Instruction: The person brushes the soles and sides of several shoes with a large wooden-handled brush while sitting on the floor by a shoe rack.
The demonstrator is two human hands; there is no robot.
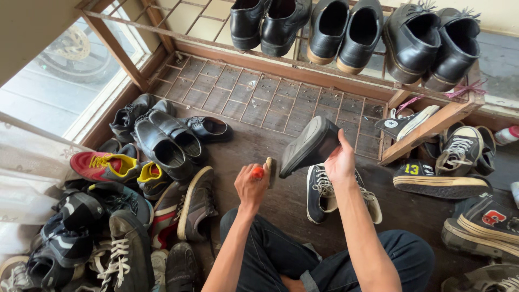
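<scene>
My right hand [341,162] holds a black leather shoe [309,146] up by its back, sole side turned toward me, above the dark floor. My left hand [251,186] grips a small brush with an orange-red handle [265,172], and its bristle head touches the lower edge of the shoe. Both forearms reach out over my knees in dark jeans. A pair of black-and-white lace-up sneakers [323,190] lies on the floor right under the held shoe.
A wooden rack with wire shelves [281,103] stands ahead; several black leather shoes [351,32] line its top shelf. A heap of sneakers and black shoes [135,184] lies at left, more sneakers [459,173] at right. A window [65,70] is at far left.
</scene>
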